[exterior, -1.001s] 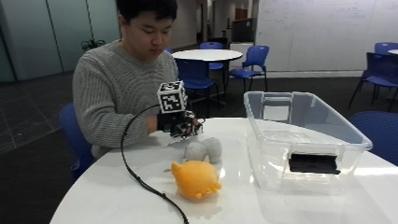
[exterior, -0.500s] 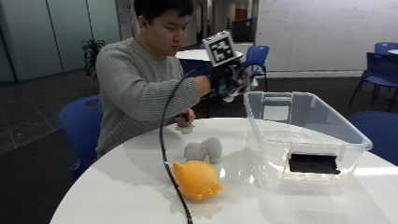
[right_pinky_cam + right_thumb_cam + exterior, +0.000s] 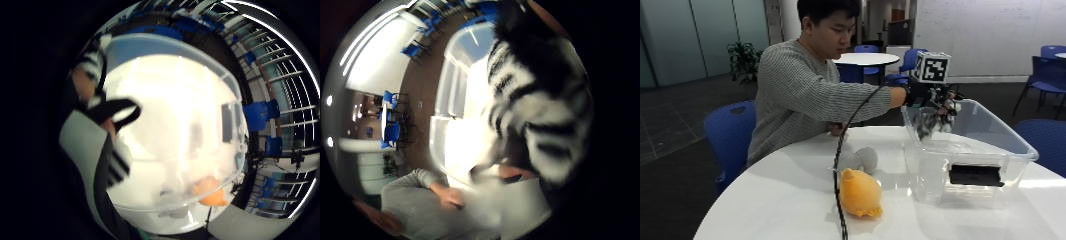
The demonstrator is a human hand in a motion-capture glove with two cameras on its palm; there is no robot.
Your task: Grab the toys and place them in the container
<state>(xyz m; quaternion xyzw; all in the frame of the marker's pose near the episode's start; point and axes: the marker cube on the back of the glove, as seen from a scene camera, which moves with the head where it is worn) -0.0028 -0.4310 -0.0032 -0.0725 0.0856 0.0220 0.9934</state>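
While the right hand (image 3: 927, 97) holds a striped toy (image 3: 933, 120) over the clear container (image 3: 986, 165), an orange toy (image 3: 859, 192) lies at the container's nine o'clock on the tabletop (image 3: 773, 200).

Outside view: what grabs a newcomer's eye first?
The gloved right hand holds a black-and-white striped toy over the open clear container, so the toy dangles just above its rim. On the white round table an orange plush toy lies beside the container, with a small grey toy behind it, both not yet picked up.
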